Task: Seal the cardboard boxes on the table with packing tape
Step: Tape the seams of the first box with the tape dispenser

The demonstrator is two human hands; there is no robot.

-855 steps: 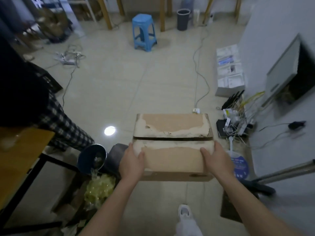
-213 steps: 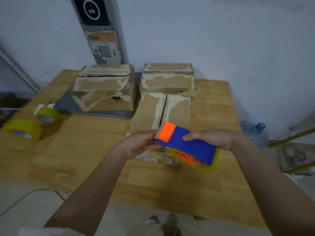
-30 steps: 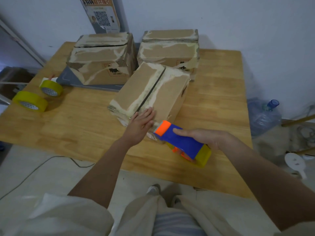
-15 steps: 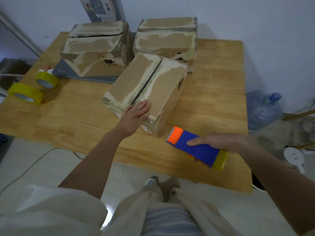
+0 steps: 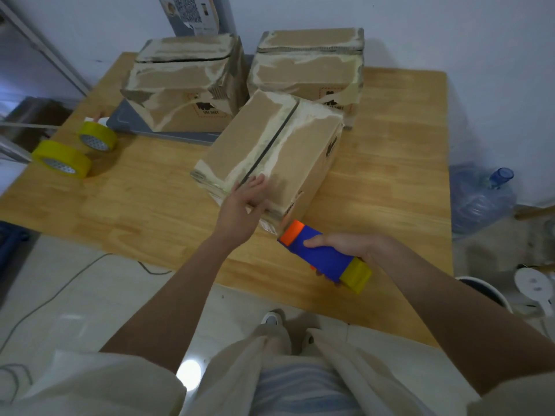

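L hand (image 5: 244, 202) lies flat w/ grip relaxed on nearest cardboard box (image 5: 267, 154) mid-counter (image 5: 390, 175), likely steadying it. R hand (image 5: 354, 247), grip clamped on tape dispenser (image 5: 322, 256), waits by box's near corner, probably to tape the open seam.

We saw a wooden table (image 5: 390, 175) standing against a pale wall (image 5: 450, 31). On the wall behind it hung a poster with a QR code (image 5: 192, 13). A grey tray (image 5: 126, 121) lay on the table's far left part. To the right of the table, on the floor, a clear water jug with a blue cap (image 5: 480, 199) lay near the wall. A white fan (image 5: 531, 286) rested lower right, and a thin cable (image 5: 54, 298) ran across the pale floor tiles (image 5: 90, 295) at left.
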